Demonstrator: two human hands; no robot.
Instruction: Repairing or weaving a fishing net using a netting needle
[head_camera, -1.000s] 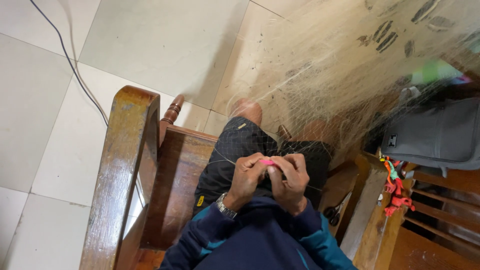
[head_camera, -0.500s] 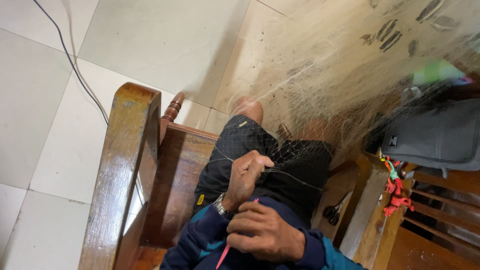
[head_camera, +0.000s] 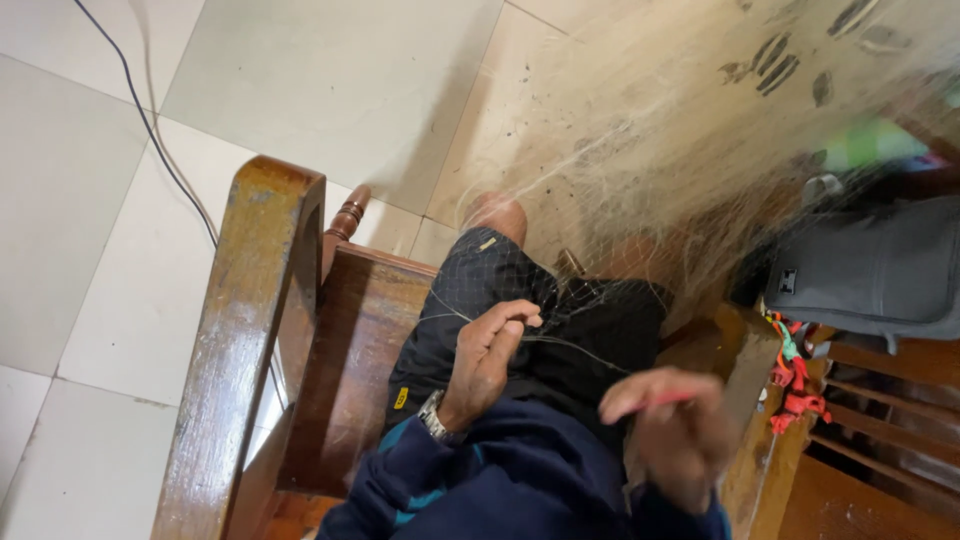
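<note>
Head view: fine net (head_camera: 640, 160) strand is pinched in left hand (head_camera: 487, 352) fingers; right hand (head_camera: 672, 432) is blurred, fingers closed on a red tool (head_camera: 668, 401).

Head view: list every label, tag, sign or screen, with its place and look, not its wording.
Small yellow rectangular tag: on the hem of the black shorts, beside the left hand.
Small pale rectangular patch: on the grey fabric bag, right edge.
No screens or signs.
</note>
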